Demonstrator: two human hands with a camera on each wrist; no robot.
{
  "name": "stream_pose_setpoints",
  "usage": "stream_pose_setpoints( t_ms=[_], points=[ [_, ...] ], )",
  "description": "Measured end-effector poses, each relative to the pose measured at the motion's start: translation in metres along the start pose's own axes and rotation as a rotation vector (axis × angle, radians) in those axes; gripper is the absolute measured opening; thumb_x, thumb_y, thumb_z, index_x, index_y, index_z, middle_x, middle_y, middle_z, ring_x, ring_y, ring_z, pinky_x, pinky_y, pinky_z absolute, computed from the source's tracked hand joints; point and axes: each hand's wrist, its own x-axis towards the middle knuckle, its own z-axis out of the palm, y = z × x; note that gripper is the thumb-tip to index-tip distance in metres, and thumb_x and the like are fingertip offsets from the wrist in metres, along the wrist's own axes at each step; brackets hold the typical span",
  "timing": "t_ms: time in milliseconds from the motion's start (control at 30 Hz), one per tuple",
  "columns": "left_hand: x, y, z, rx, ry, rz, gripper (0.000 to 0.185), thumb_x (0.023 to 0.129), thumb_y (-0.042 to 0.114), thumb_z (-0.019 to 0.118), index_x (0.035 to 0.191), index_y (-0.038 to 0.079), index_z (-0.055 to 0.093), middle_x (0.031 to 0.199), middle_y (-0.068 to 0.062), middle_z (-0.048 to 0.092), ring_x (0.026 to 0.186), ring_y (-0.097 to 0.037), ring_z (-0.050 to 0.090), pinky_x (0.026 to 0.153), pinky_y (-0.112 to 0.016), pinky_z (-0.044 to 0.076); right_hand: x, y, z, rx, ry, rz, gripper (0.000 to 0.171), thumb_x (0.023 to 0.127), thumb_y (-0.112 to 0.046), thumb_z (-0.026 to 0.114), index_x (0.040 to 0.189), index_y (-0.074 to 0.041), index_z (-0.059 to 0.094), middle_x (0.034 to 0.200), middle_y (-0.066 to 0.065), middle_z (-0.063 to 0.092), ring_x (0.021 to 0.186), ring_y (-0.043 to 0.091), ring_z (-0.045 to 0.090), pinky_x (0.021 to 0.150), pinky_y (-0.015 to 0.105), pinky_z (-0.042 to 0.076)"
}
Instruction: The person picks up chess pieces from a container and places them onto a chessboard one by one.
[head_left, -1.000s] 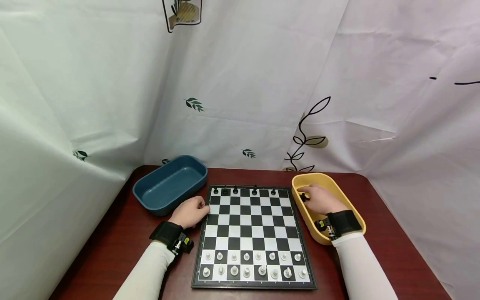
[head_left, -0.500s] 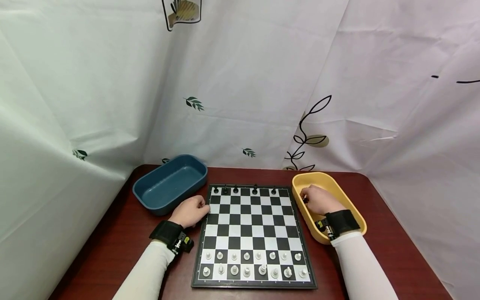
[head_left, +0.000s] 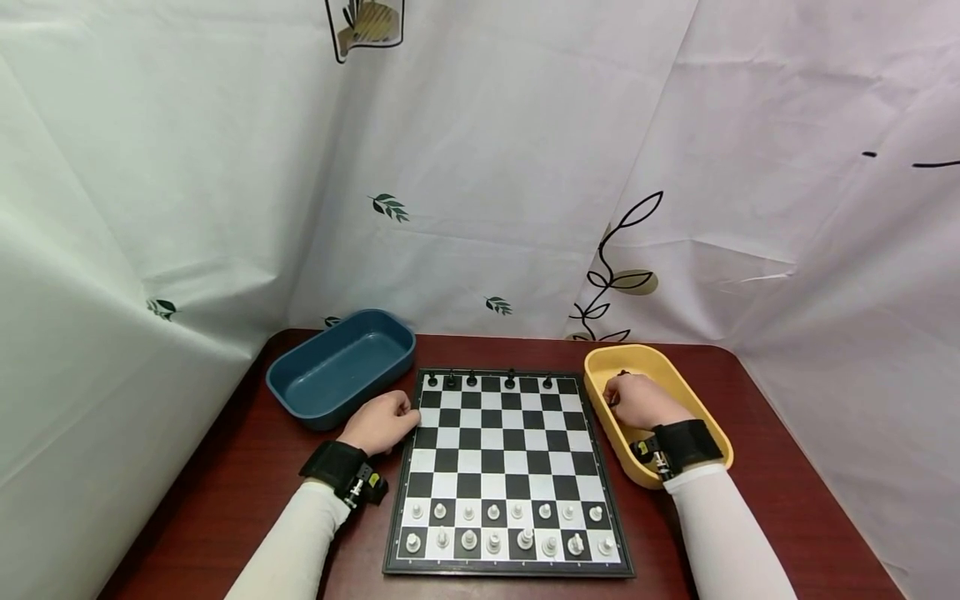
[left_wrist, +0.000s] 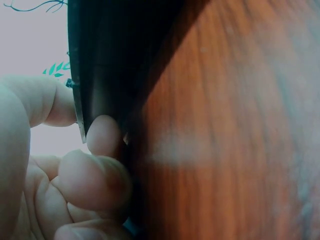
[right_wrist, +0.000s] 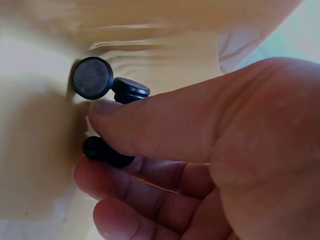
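Right hand (head_left: pixel 637 400) reaching into the yellow tray (head_left: pixel 697 400), which stands on the worktop (head_left: pixel 750 467) just beside the right edge of the chessboard (head_left: pixel 506 467), so that loose pieces lie within a short reach of the squares. In the right wrist view the thumb (right_wrist: pixel 165 120) and curled fingers (right_wrist: pixel 140 190) pinch a black chess piece (right_wrist: pixel 107 152) low in the tray, the grip closing on its stem; a second black piece (right_wrist: pixel 92 77) lies on its side just beyond, felt base outward. The wrist is bent down over the tray rim, forearm resting along its near end. Left hand (head_left: pixel 382 421) rests at the board's left edge, fingers curled against the rim (left_wrist: pixel 100 65) (apparently steadying it, holding nothing else), beside the blue tray (head_left: pixel 337 367). White pieces (head_left: pixel 502 529) fill the near two rows; five black pieces (head_left: pixel 487 382) stand on the far row.
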Motion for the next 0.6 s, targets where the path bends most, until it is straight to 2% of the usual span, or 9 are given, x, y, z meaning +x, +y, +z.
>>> stream_pose_setpoints(
  t_ms=[267, 600],
  points=[
    [-0.0002, 0.0011, -0.0008, 0.003, -0.006, -0.004, 0.022, 0.101, 0.030, 0.063, 0.084, 0.016, 0.061, 0.063, -0.003, 0.059, 0.046, -0.021, 0.058, 0.052, -0.036, 0.045, -0.0022, -0.0025, -0.0045, 0.042, 0.010, 0.056, 0.006, 0.093, -0.003, 0.071, 0.092, -0.008, 0.068, 0.083, 0.000, 0.064, 0.076, 0.019, 0.058, 0.072, 0.040, 0.050],
    [-0.0010, -0.0009, -0.0002, 0.001, -0.003, 0.007, 0.021, 0.101, 0.030, 0.063, 0.085, 0.016, 0.062, 0.063, -0.003, 0.058, 0.047, -0.022, 0.057, 0.052, -0.037, 0.044, -0.0015, -0.0036, -0.0070, 0.068, 0.105, 0.036, 0.013, 0.093, -0.006, 0.079, 0.089, -0.011, 0.067, 0.082, 0.000, 0.064, 0.073, 0.020, 0.059, 0.072, 0.042, 0.051]
  ],
)
